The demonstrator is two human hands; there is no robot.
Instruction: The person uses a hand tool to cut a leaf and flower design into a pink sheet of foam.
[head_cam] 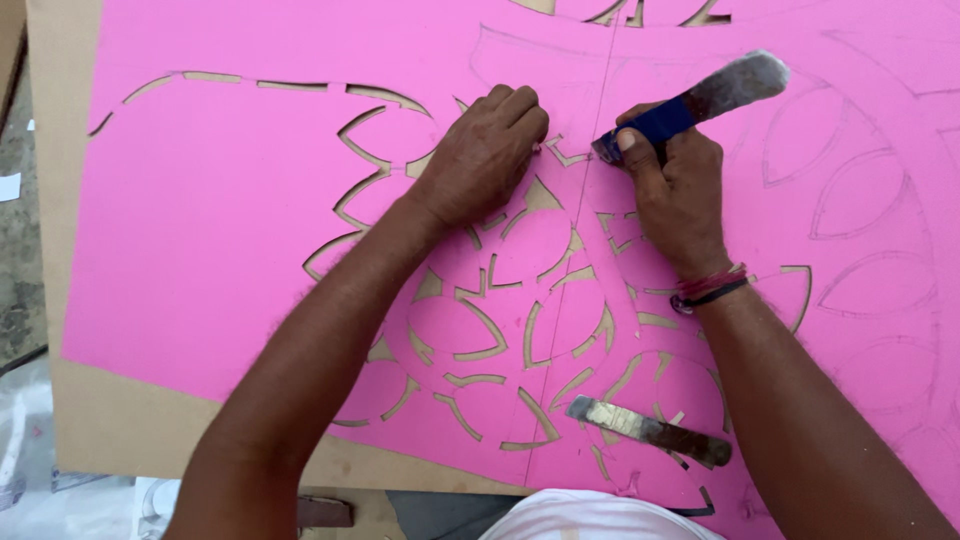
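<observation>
Blade tip of the blue-handled knife (690, 105) under the right hand (675, 195).

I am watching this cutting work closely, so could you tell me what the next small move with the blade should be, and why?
Probably draw the blue-handled knife in the right hand a little further along the pencilled line. Its tip sits at a small open cut on the pink sheet, the left hand presses the sheet beside it, and outlines to the right are uncut.
</observation>
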